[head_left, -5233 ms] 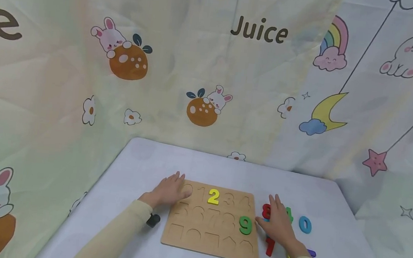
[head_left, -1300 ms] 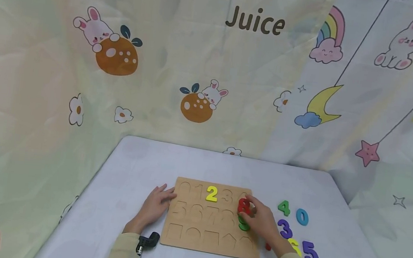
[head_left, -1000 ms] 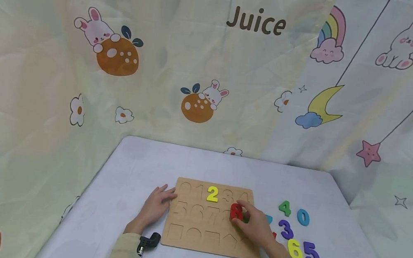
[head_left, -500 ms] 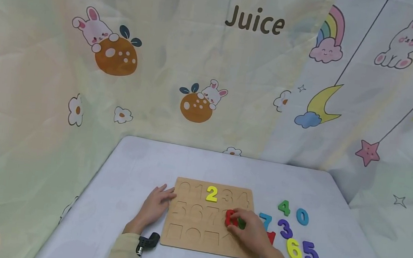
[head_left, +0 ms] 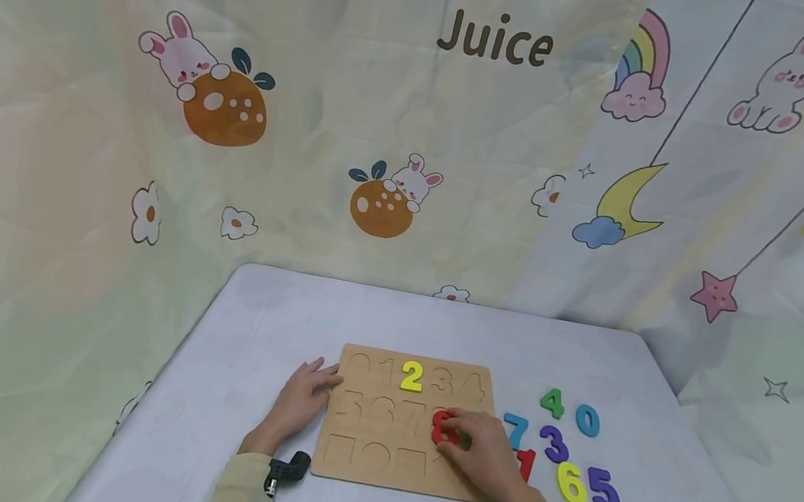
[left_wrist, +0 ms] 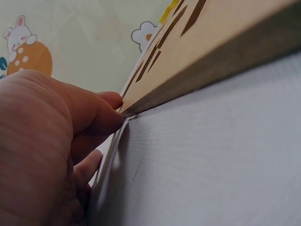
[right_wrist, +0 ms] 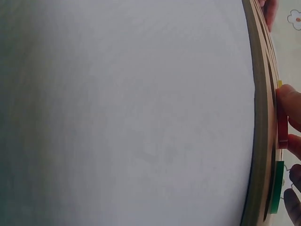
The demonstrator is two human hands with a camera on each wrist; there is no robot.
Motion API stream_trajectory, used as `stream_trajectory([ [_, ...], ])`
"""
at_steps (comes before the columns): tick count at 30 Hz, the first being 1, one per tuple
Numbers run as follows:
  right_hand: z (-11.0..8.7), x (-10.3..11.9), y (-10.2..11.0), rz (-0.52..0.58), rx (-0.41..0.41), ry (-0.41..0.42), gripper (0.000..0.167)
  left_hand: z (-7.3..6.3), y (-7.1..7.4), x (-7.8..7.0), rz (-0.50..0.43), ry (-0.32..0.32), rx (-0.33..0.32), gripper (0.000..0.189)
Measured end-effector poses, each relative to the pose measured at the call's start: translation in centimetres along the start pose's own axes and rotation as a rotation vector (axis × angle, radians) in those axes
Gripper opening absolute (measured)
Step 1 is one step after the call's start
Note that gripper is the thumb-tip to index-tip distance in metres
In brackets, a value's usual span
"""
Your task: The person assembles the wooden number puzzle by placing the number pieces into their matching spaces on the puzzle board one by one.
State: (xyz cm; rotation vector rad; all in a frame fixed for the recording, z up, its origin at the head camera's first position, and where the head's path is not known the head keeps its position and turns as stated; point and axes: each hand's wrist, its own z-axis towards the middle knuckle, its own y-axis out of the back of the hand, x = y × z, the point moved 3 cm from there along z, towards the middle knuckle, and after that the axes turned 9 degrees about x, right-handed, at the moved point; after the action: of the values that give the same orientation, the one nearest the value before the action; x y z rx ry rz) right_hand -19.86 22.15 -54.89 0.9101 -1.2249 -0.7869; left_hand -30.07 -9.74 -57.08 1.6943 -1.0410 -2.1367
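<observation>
A wooden number board point(head_left: 371, 435) with recessed shapes lies on the table. My right hand point(head_left: 490, 455) pinches a red number 8 point(head_left: 438, 427) between thumb and fingers at the right of the middle row, over or at the 8-shaped recess; how deep it sits cannot be told. In the right wrist view the red 8 point(right_wrist: 282, 123) stands at the board's surface. Mostly behind my right hand is a green 9 point(right_wrist: 278, 188). The left hand point(head_left: 299, 401) touches the board's left edge, fingertips against its side in the left wrist view. A yellow 2 point(head_left: 412, 376) sits in the top row.
Right of the board lie a blue 7 point(head_left: 517, 428), red 1 point(head_left: 526, 463), green 4 point(head_left: 553, 404), blue 0 point(head_left: 587, 420), purple 3 point(head_left: 555, 443), yellow 6 point(head_left: 572, 484) and purple 5 point(head_left: 603, 490). A printed curtain point(head_left: 328, 114) hangs behind the white table point(head_left: 296, 297).
My right hand picked up the red 8 from beside the board and carried it left onto the middle row. The left hand shifted lower along the board's left edge, then stayed there.
</observation>
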Motion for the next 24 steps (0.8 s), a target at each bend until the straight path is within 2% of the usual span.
stream_trajectory([
  [6,0.13,0.65,0.01,-0.065,-0.035,0.023,0.035,0.09,-0.02,0.09,0.003,-0.004,-0.008,0.031],
  [15,0.17,0.74,-0.11,-0.05,-0.034,-0.009,0.034,0.16,-0.03,0.13,-0.005,-0.012,-0.002,0.031],
  [24,0.54,0.52,-0.31,-0.05,-0.04,-0.023,0.032,0.09,0.02,0.05,-0.009,0.016,0.003,0.031],
])
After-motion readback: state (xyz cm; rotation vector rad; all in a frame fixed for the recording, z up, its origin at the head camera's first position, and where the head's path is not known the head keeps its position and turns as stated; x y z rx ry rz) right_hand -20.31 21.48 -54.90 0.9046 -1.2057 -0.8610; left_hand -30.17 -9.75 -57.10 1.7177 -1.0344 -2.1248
